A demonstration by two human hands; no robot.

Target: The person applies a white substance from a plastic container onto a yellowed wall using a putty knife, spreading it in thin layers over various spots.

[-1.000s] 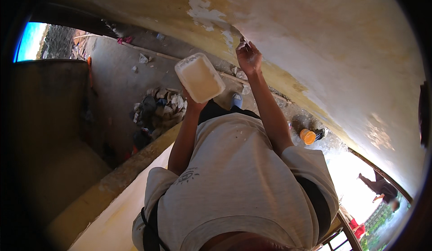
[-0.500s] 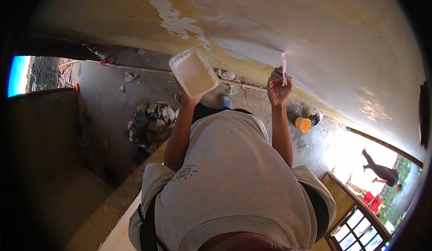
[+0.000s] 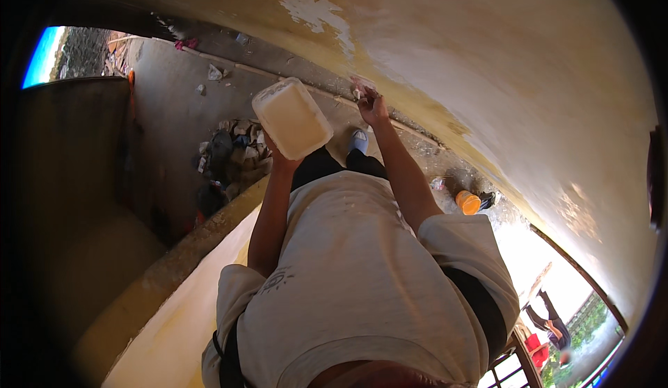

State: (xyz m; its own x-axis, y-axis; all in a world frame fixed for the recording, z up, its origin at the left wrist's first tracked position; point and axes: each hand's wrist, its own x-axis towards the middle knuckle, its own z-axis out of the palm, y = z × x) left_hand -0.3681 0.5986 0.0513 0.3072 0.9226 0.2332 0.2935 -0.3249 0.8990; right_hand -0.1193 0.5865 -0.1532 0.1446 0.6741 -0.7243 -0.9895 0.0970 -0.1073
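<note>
Rectangular tub (image 3: 319,115), before my torso, left of the right grip (image 3: 374,110): probably light, semi-stiff, best supported beneath. My left grip (image 3: 280,153) is clamped on its near end, fingers hidden; my right is blurred near the wall (image 3: 487,75), so I cannot tell whether its fingers are apart or together.

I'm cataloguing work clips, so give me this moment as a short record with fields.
Left hand: the left hand holds a whitish rectangular tub with pale contents
Right hand: the right hand is near the wall; what it holds is too blurred to tell
Wall surface: yellowish and whitish, patchy
Floor: long pole, heap of scraps, orange bucket
Background: another person, lower right
</note>
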